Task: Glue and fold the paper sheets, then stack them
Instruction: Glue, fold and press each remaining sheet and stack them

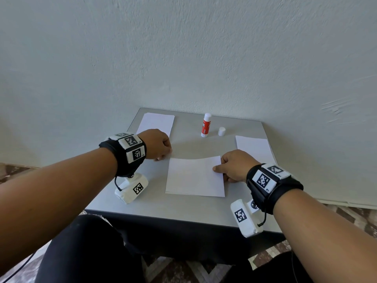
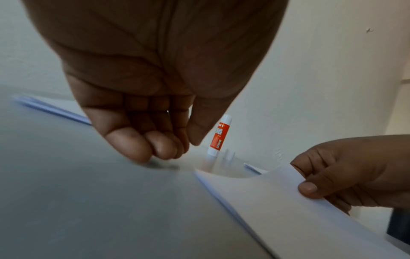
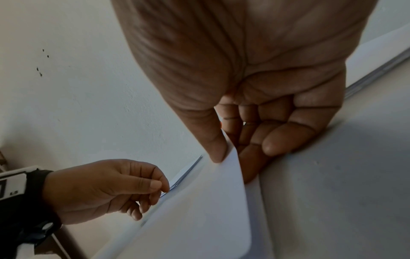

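Observation:
A white paper sheet (image 1: 193, 176) lies in the middle of the grey table (image 1: 183, 209). My right hand (image 1: 219, 170) pinches its right edge, thumb on top and fingers underneath. In the right wrist view that edge of the sheet (image 3: 199, 210) curls up off the table in my right hand (image 3: 230, 156). My left hand (image 1: 166, 153) hovers just beyond the sheet's far left corner, fingers curled with thumb against forefinger, holding nothing; the left wrist view shows the left hand (image 2: 175, 149) apart from the sheet (image 2: 288, 210). An uncapped red-and-white glue stick (image 1: 205, 125) stands at the back.
The glue stick's white cap (image 1: 221, 131) stands just right of it. A pile of white sheets (image 1: 157, 123) lies at the back left, and another white sheet (image 1: 255, 148) lies at the right edge. A wall rises right behind the table.

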